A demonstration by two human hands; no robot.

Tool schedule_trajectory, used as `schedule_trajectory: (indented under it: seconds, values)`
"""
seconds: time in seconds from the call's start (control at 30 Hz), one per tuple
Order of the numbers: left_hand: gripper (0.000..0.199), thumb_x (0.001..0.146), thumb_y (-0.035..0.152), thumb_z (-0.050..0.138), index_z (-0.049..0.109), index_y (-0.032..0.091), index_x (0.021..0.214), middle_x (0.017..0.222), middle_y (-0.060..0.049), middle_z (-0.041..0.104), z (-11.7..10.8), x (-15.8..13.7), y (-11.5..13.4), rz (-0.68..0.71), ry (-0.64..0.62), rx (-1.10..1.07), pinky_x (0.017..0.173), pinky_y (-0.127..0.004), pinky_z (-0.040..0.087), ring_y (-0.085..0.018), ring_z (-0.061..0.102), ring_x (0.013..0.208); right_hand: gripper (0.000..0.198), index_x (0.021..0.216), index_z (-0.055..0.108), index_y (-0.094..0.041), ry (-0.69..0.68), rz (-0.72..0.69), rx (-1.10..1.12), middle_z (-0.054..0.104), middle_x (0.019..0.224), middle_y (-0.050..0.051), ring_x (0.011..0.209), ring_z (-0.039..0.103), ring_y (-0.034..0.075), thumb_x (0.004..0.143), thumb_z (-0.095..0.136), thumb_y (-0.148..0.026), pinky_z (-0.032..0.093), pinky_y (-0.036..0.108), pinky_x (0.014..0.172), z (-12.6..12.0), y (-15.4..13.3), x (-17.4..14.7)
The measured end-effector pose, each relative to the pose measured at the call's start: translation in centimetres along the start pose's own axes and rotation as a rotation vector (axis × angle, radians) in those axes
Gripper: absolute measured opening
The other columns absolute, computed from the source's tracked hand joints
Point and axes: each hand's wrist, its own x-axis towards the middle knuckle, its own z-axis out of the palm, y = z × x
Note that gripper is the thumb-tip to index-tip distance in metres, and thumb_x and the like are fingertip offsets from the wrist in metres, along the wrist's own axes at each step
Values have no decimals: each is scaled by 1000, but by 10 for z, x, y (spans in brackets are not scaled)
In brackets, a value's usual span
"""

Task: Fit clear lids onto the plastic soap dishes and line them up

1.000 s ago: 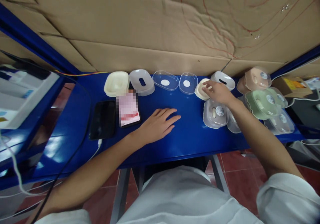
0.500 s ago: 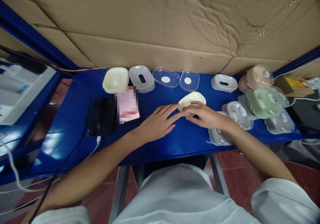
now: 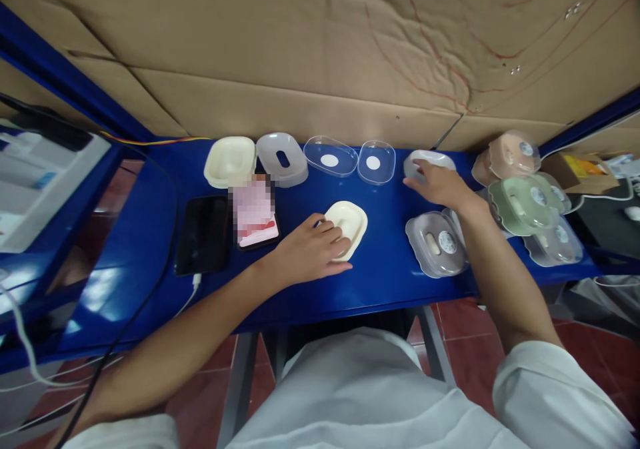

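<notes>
On the blue surface (image 3: 380, 262) my left hand (image 3: 305, 252) pins the light, stiff cream tray (image 3: 349, 221) by its rim; right hand (image 3: 440, 183) cups the grey lid (image 3: 419, 162).

The right hand (image 3: 440, 183) covers most of the white tray (image 3: 430, 161) beneath it; left of the left hand (image 3: 310, 252), the pink card (image 3: 254, 210) is blurred; the left hand's fingertips hide the cream tray's (image 3: 349, 220) near rim.
</notes>
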Motion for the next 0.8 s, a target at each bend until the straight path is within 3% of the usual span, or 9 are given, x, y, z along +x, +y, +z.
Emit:
schedule_trajectory:
  seconds: [0.1,0.2,0.3,0.4,0.6,0.73,0.8]
  values:
    - [33,103,45,71,71,17,120,111,-11,75,-2,2,3,-5,1,18,98,-45,48,-29,70,103,55,158,53,-32,-13,-341,132,76,140,7,135,68,35,108,49,-54,46,60,120,-2,-4,-29]
    - [39,104,41,70,67,16,133,129,-15,72,-3,4,5,-21,43,7,104,-46,47,-32,68,116,53,160,50,-34,29,-464,73,66,155,7,145,61,34,112,44,-55,27,69,129,2,-10,-82]
    - [44,105,37,67,62,17,144,143,-16,67,-1,4,6,-37,87,-26,111,-49,44,-34,63,129,61,164,45,-28,202,-362,-85,52,167,15,155,48,40,111,47,-56,23,75,128,21,-15,-137]
    - [46,106,34,65,61,17,148,149,-17,64,3,3,6,-45,86,-69,113,-50,44,-35,60,136,62,165,44,-25,273,-286,-169,48,169,18,158,44,40,110,52,-53,28,72,128,48,-17,-173]
    - [44,109,33,59,61,16,149,149,-17,64,9,2,5,-77,81,-138,113,-51,47,-35,60,138,68,169,37,-28,383,-76,-122,33,177,18,160,38,44,108,57,-47,37,76,121,72,-22,-186]
    - [44,109,33,57,61,17,150,149,-17,64,9,2,6,-71,62,-140,112,-51,47,-35,60,138,74,167,40,-23,457,79,-123,37,174,25,155,43,50,104,62,-55,44,79,111,75,-26,-192]
    - [43,110,31,56,61,16,150,149,-17,64,9,2,6,-59,64,-136,113,-51,48,-35,59,138,70,166,42,-22,435,78,-138,41,172,25,155,44,50,104,62,-50,48,76,108,79,-30,-198]
